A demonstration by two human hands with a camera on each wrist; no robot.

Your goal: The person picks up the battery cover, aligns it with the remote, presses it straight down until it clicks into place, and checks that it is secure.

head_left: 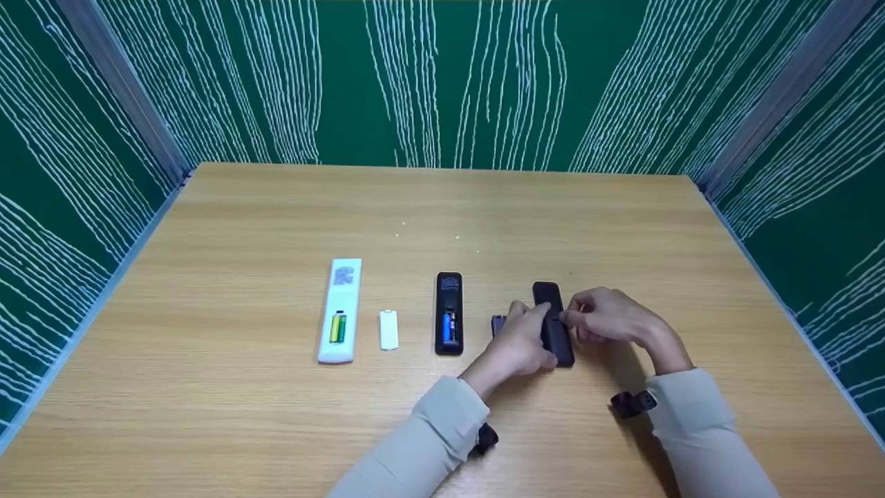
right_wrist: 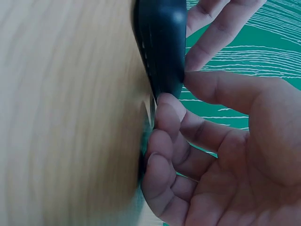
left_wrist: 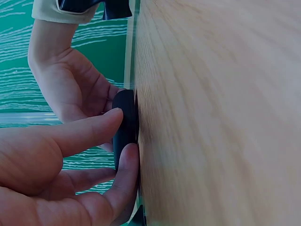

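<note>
Sleeves [head_left: 429, 432] | left fingers [left_wrist: 124, 167], part spread, grip black remote [head_left: 559, 336] | right fingers [right_wrist: 165, 115] pinch its edge | far table edge [head_left: 442, 173] distant

The held long black plastic remote [head_left: 559, 336] looks smooth, softly glossy. The wide light-brown wooden table [head_left: 235, 277] shows fine grain.

Green walls [head_left: 449, 83] (streaked white) border a wooden table [head_left: 242, 228].

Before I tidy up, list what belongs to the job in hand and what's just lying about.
In the job:
rightmost black remote
left hand
right hand

Likely lying about:
white remote
white cover
middle black remote
partly hidden dark piece
white specks
</note>
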